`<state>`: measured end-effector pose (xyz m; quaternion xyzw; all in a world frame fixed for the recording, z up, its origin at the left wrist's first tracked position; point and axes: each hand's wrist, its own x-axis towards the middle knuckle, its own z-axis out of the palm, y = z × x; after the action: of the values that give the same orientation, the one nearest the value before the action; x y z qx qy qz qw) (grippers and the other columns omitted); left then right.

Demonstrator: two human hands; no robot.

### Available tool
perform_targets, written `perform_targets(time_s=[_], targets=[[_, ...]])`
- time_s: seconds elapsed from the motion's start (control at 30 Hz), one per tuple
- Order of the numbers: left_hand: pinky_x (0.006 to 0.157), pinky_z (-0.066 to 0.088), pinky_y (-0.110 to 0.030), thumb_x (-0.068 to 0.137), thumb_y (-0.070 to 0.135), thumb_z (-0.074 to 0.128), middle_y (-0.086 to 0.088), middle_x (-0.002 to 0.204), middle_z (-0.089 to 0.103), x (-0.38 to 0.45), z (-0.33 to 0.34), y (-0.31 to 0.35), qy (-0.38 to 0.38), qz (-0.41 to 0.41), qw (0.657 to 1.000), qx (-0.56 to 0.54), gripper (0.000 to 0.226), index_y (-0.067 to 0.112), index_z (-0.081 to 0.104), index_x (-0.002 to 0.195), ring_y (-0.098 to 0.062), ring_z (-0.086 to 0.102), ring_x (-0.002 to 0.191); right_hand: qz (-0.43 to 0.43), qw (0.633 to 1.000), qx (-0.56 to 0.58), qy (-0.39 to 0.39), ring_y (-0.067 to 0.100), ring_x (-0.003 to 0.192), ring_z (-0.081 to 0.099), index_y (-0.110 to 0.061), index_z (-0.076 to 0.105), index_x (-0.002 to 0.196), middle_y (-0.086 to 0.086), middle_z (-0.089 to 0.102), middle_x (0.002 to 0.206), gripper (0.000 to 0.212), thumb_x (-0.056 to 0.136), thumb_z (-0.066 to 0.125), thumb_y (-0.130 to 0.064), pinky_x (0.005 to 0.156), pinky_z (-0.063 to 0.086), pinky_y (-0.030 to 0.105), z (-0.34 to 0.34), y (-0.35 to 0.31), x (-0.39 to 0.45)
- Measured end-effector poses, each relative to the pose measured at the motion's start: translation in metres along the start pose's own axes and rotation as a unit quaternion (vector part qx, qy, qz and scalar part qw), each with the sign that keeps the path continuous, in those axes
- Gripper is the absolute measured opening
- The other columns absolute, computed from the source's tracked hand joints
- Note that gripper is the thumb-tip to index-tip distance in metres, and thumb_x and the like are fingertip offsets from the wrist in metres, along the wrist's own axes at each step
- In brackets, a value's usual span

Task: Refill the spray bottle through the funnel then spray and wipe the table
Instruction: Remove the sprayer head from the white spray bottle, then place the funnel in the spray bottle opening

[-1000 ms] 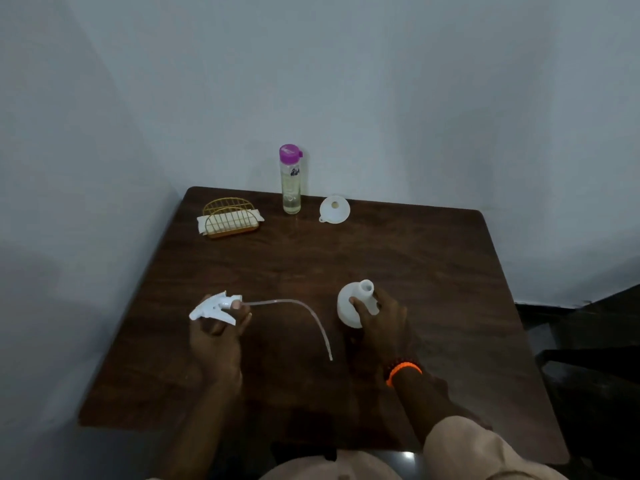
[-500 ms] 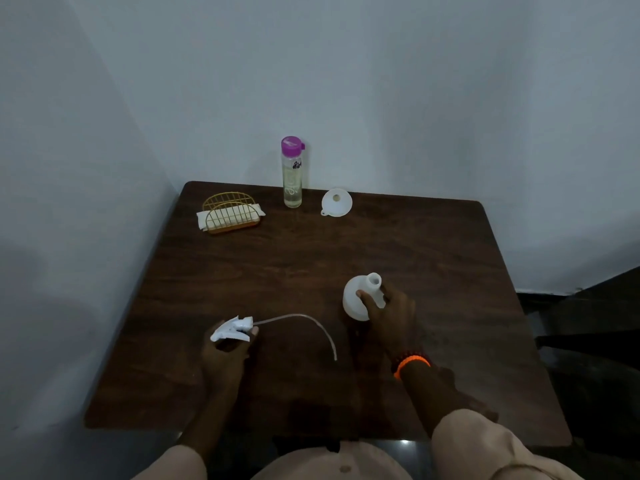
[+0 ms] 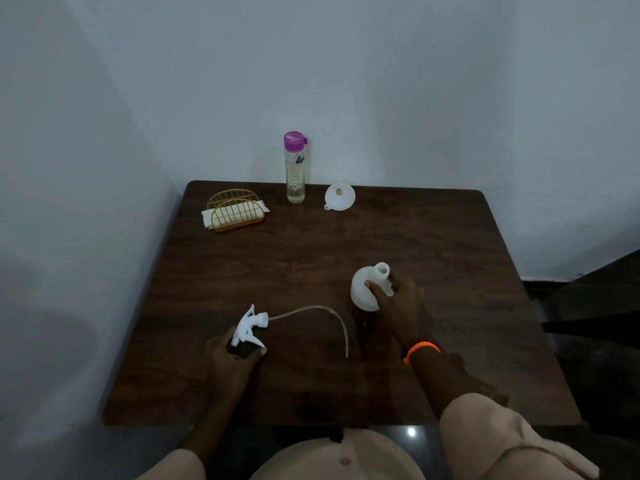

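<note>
The white spray bottle body (image 3: pixel 363 289) stands uncapped on the dark wooden table (image 3: pixel 311 251), and my right hand (image 3: pixel 398 303) grips it at the neck. The white trigger spray head (image 3: pixel 251 325) lies on the table to the left, its thin dip tube (image 3: pixel 325 315) curving right. My left hand (image 3: pixel 235 358) still has its fingers around the trigger end. At the back edge stand a clear refill bottle (image 3: pixel 295 171) with a purple cap and pale liquid, and a white funnel (image 3: pixel 340 195) lying mouth-up beside it.
A gold wire holder (image 3: pixel 235 211) with white napkins sits at the back left. Walls close in the table at the back and left. A dark step or furniture edge (image 3: pixel 588 306) lies to the right.
My left hand has lowered the spray head down to the table, nearer to me. My right hand has stayed on the bottle. The view has tilted a little.
</note>
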<state>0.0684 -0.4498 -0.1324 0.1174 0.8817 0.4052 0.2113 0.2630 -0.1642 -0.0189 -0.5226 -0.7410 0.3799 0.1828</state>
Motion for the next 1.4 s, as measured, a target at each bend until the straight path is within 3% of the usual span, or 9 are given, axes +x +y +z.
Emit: perform_targets(time_s=[0.17,0.33,0.47,0.57,0.63,0.9,1.07,1.23,1.4], targets=[[0.089,0.057,-0.048,0.049,0.042,0.094,-0.008,0.113,0.069,0.004,-0.001,-0.002,-0.014,0.012,0.999,0.027,0.078,0.015,0.068,0.118,-0.028,0.067,0.105,-0.002,1.0,-0.003,-0.012,0.019,0.112,0.063,-0.02,0.066,0.125,0.0,0.071,0.117,0.052,0.08,0.077,-0.046,0.094,0.055,0.046,-0.004,-0.005,-0.002],[0.08,0.044,-0.036,0.073,0.012,0.081,-0.007,0.086,0.066,-0.02,-0.019,0.06,0.036,0.103,0.988,0.112,0.02,0.003,0.068,0.086,-0.034,0.063,0.087,-0.012,0.996,-0.048,-0.077,0.025,0.132,0.053,-0.019,0.049,0.143,0.004,0.058,0.142,0.072,0.078,0.08,-0.024,0.109,0.046,0.047,-0.011,0.007,0.0],[0.084,0.045,-0.037,0.081,-0.004,0.076,-0.012,0.087,0.065,-0.007,-0.001,0.098,0.022,0.108,0.991,0.08,0.013,-0.01,0.071,0.091,-0.036,0.067,0.086,-0.025,0.991,-0.061,-0.113,-0.004,0.113,0.058,-0.03,0.06,0.123,-0.019,0.063,0.118,0.051,0.079,0.073,-0.007,0.104,0.05,0.035,-0.037,0.018,0.006],[0.089,0.054,-0.036,0.082,0.006,0.078,-0.009,0.113,0.068,0.017,0.026,0.135,-0.005,0.094,0.995,0.039,0.035,0.008,0.073,0.116,-0.023,0.068,0.095,0.041,0.994,-0.028,-0.093,0.011,0.111,0.063,-0.017,0.061,0.121,-0.008,0.063,0.115,0.043,0.084,0.063,0.004,0.093,0.046,0.019,-0.059,0.027,0.025],[0.084,0.058,-0.034,0.086,0.008,0.075,-0.002,0.108,0.073,0.033,0.043,0.164,-0.047,0.086,0.995,-0.01,0.033,0.015,0.071,0.118,-0.019,0.07,0.098,0.077,0.994,-0.028,-0.065,0.029,0.124,0.058,-0.008,0.055,0.135,0.008,0.059,0.134,0.053,0.083,0.063,-0.014,0.101,0.049,0.033,-0.063,0.03,0.043],[0.086,0.062,-0.046,0.087,0.018,0.075,0.001,0.108,0.073,0.124,0.117,0.257,-0.065,0.038,0.997,-0.029,0.027,0.022,0.071,0.114,-0.02,0.071,0.098,0.038,0.995,-0.054,-0.079,0.03,0.12,0.06,-0.005,0.06,0.131,0.014,0.064,0.129,0.043,0.092,0.068,-0.021,0.102,0.047,0.039,-0.034,0.002,0.141],[0.095,0.055,-0.04,0.089,0.02,0.074,-0.006,0.112,0.074,0.174,0.151,0.283,-0.043,0.064,0.997,0.027,0.028,0.011,0.072,0.115,-0.024,0.069,0.105,-0.046,0.988,-0.089,-0.121,0.033,0.124,0.057,-0.002,0.054,0.137,0.018,0.06,0.136,0.045,0.095,0.062,-0.015,0.106,0.044,0.041,0.003,-0.03,0.201],[0.08,0.052,-0.04,0.088,0.015,0.068,-0.014,0.09,0.07,0.209,0.175,0.284,-0.033,0.108,0.991,0.07,0.011,0.004,0.068,0.091,-0.032,0.066,0.093,-0.095,0.976,-0.084,-0.179,0.037,0.141,0.041,0.004,0.033,0.15,0.025,0.043,0.151,0.069,0.085,0.055,0.01,0.12,0.028,0.037,0.032,-0.052,0.24],[0.075,0.047,-0.028,0.092,0.003,0.062,-0.012,0.096,0.076,0.214,0.179,0.292,-0.039,0.131,0.989,0.061,0.016,0.005,0.075,0.1,-0.027,0.069,0.091,-0.113,0.962,-0.062,-0.239,0.033,0.151,0.025,0.006,0.025,0.152,0.022,0.026,0.161,0.07,0.087,0.051,0.011,0.122,0.015,0.029,0.05,-0.07,0.261]])
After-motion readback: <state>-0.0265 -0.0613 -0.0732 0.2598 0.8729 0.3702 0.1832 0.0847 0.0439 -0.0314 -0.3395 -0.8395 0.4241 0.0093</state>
